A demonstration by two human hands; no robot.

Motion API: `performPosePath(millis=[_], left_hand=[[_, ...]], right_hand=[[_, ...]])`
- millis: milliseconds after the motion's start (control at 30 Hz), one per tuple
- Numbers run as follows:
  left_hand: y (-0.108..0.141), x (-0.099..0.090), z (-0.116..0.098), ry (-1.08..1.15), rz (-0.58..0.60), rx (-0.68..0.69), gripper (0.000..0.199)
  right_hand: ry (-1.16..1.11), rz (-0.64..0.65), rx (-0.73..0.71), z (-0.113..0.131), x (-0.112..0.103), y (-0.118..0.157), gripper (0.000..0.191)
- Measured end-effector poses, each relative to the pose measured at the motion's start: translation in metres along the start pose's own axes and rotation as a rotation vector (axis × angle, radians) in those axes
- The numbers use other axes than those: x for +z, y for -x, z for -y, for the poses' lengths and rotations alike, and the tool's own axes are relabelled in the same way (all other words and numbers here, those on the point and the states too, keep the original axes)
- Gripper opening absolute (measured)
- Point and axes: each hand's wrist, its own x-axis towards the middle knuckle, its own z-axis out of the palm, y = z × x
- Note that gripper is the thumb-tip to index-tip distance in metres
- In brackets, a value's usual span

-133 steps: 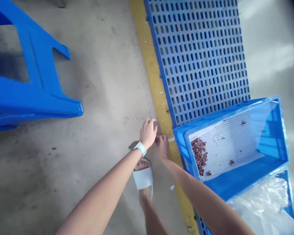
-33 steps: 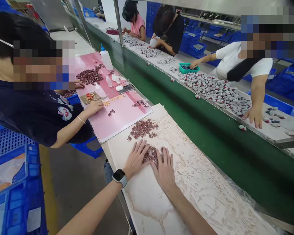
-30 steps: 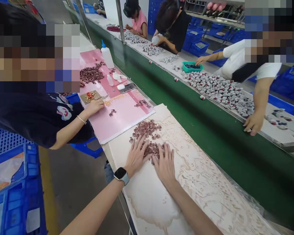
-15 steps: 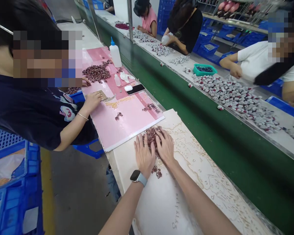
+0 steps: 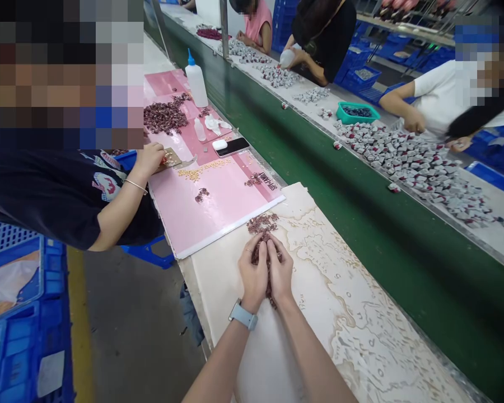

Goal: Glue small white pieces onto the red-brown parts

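Cupped at near centre over a white, brown-stained tabletop: left hand, with a light-blue watch band at the wrist, and right hand just beside it. Fingers of both curved inward around a handful of small reddish-brown pieces, thumbs side by side on top. Just beyond, a loose patch of the same pieces; between the wrists, a thin trail of them.

Farther left, on a glossy pink sheet: a large dark-brown heap; an upright white plastic bottle with blue nozzle, contents impossible to make out; a small translucent bottle near crumpled white tissue; scattered pale-yellow bits. Along the left edge, a co-worker in a dark shirt.

At near left, blue plastic crates side by side, one with a clear plastic bag over something orange.

Across a green belt, at far right: a teal rectangular plastic tray filled with small dark pieces, beside a broad spread of grey-and-red pieces. Farther back, a small blue crate holding grey pieces.
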Motion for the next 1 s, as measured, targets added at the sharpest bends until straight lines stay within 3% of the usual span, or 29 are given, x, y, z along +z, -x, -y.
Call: performPosePath(millis=[167,300,400,500,633,767,867,1000], left_hand=[[0.003,0.014,-0.009,0.153,-0.001,-0.087,0.033],[0.019,0.029,-0.023,0.2,0.024,-0.085,0.033],[0.048,0.044,-0.037,0.215,0.066,-0.063,0.033],[0.094,0.06,-0.049,0.22,0.138,-0.057,0.032],[0.18,0.085,-0.054,0.202,0.271,-0.105,0.034],[0.291,0.107,-0.049,0.146,0.47,-0.152,0.036],[0.393,0.111,-0.045,0.091,0.635,-0.193,0.038],[0.547,0.093,-0.041,-0.007,0.85,-0.236,0.039]], right_hand=[[-0.215,-0.048,0.112,-0.003,-0.01,-0.002,0.05],[-0.328,-0.1,0.131,0.008,-0.03,0.003,0.048],[-0.383,-0.157,0.125,0.024,-0.059,0.02,0.046],[-0.422,-0.239,0.104,0.038,-0.101,0.051,0.045],[-0.472,-0.388,0.082,0.044,-0.171,0.112,0.043],[-0.551,-0.602,0.097,0.038,-0.253,0.196,0.044],[-0.564,-0.76,0.103,0.033,-0.317,0.284,0.044],[-0.58,-0.991,0.116,0.029,-0.392,0.429,0.046]])
